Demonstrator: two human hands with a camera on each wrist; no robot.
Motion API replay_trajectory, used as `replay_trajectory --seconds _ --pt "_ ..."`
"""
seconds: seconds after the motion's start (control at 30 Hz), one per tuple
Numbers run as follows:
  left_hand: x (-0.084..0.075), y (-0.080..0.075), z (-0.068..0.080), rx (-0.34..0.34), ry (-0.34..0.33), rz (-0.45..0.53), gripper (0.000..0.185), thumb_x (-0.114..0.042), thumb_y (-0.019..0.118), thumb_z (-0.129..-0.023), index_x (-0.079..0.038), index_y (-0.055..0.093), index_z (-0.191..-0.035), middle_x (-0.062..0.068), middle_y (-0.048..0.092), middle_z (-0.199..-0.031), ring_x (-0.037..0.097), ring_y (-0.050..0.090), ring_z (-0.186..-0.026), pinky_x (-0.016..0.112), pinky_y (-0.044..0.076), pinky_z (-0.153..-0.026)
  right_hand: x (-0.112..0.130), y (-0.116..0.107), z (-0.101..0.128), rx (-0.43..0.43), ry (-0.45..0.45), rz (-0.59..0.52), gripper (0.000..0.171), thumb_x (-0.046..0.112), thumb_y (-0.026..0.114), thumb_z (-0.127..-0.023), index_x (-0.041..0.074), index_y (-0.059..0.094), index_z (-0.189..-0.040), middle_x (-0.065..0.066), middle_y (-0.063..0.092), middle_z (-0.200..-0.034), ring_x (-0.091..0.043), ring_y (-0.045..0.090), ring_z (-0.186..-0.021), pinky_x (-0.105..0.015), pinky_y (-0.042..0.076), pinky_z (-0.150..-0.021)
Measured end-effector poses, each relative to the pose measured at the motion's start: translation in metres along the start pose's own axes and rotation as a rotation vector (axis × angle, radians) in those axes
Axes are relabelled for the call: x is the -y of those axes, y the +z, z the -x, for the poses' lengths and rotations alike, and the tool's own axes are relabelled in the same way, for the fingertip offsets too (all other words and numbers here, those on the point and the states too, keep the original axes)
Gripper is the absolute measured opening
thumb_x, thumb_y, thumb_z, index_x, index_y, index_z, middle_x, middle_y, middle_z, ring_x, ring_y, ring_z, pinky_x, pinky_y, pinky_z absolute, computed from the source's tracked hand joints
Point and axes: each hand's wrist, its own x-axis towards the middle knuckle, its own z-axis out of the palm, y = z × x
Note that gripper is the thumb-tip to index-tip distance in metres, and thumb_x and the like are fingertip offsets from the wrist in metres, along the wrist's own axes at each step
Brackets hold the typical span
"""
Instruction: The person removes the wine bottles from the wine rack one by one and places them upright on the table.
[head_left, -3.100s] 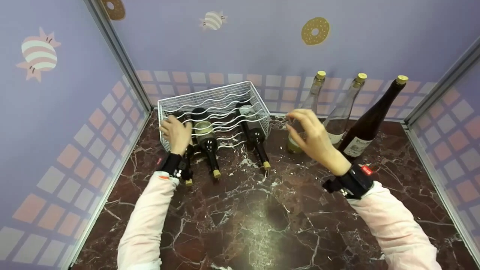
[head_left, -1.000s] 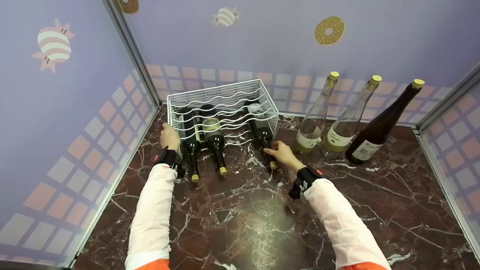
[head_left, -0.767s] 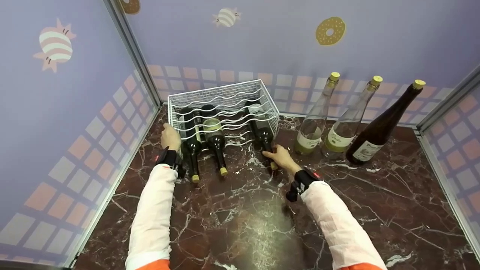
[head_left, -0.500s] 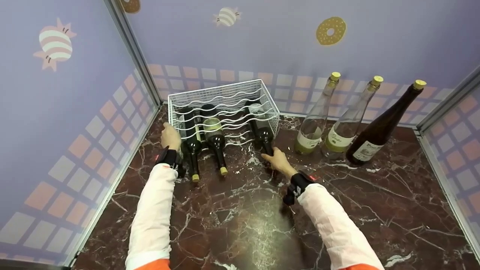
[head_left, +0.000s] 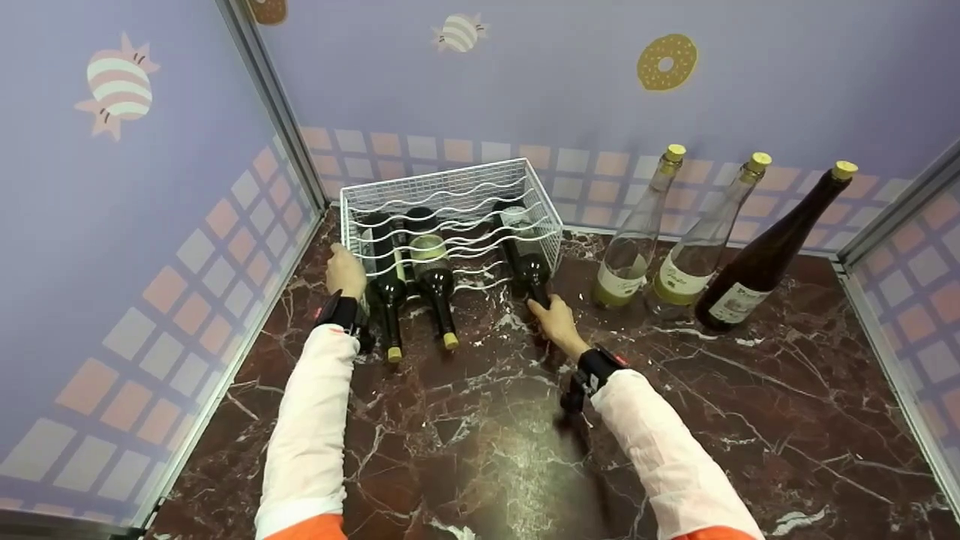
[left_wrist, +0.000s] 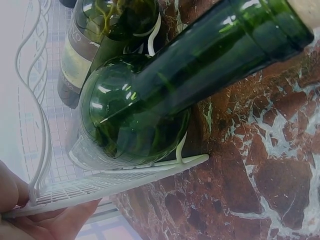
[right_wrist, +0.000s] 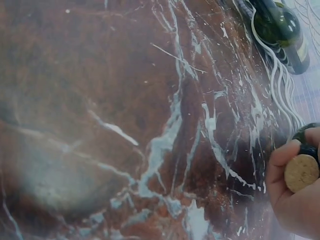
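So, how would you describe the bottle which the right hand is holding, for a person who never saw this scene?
Find the white wire rack at the back left of the marble table. Three dark bottles lie in it, necks forward. It is the rightmost bottle, lying apart from the other two, with the right hand gripping its neck.

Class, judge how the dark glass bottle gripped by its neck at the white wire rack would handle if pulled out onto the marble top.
The dark glass bottle is round and lies on its side, so it would probably roll once free. Smooth glass may slip in the right hand. It looks fragile against the hard marble top.
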Motion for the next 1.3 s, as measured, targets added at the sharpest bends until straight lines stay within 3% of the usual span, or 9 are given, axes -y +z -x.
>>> replay_trajectory --seconds 0.3,0.47,0.73,1.0,1.3 --pt "-0.004 0.001 0.001 0.01 -0.005 0.019 0.023 -0.005 0.028 -0.093 0.006 0.041 -0.108 0.032 0.055 -0.104 0.045 0.053 -0.095 0.053 0.041 -0.076 -0.003 -0.004 0.006 -0.055 -0.049 -0.002 0.038 0.025 0.053 -0.09 -0.002 0.051 -0.117 -0.007 0.049 -0.061 -0.018 0.049 -0.048 -0.024 0.04 -0.038" --pt "-0.003 0.002 0.0 0.004 -0.003 0.024 0.022 -0.004 0.029 -0.093 0.006 0.041 -0.108 0.032 0.055 -0.103 0.046 0.053 -0.094 0.054 0.041 -0.075 -0.003 -0.01 0.009 -0.061 -0.079 -0.028 0.027 0.022 0.055 -0.089 0.0 0.058 -0.104 -0.009 0.051 -0.062 -0.019 0.049 -0.049 -0.024 0.039 -0.038" --pt "-0.003 -0.001 0.0 0.016 -0.001 0.008 0.023 -0.004 0.028 -0.093 0.007 0.041 -0.109 0.032 0.055 -0.103 0.046 0.053 -0.094 0.054 0.042 -0.075 -0.003 -0.022 0.021 0.016 -0.078 -0.109 0.019 0.02 0.056 -0.089 0.002 0.055 -0.09 -0.006 0.046 -0.057 -0.011 0.04 -0.04 -0.021 0.033 -0.034" --pt "-0.003 -0.001 0.001 0.022 -0.004 0.013 0.024 -0.003 0.03 -0.092 0.008 0.04 -0.111 0.033 0.054 -0.103 0.046 0.052 -0.095 0.054 0.041 -0.076 0.004 -0.049 0.035 0.078 -0.141 0.04 0.018 0.021 0.058 -0.088 0.003 0.057 -0.086 -0.005 0.047 -0.058 -0.014 0.043 -0.045 -0.023 0.033 -0.041" --pt "0.0 -0.001 0.0 0.003 0.007 0.026 0.023 -0.002 0.03 -0.092 0.008 0.041 -0.108 0.034 0.055 -0.102 0.047 0.052 -0.095 0.055 0.041 -0.076 0.005 -0.087 0.045 0.225 -0.272 0.183 0.017 0.019 0.058 -0.089 0.001 0.059 -0.087 -0.001 0.044 -0.053 -0.011 0.039 -0.044 -0.023 0.032 -0.043"
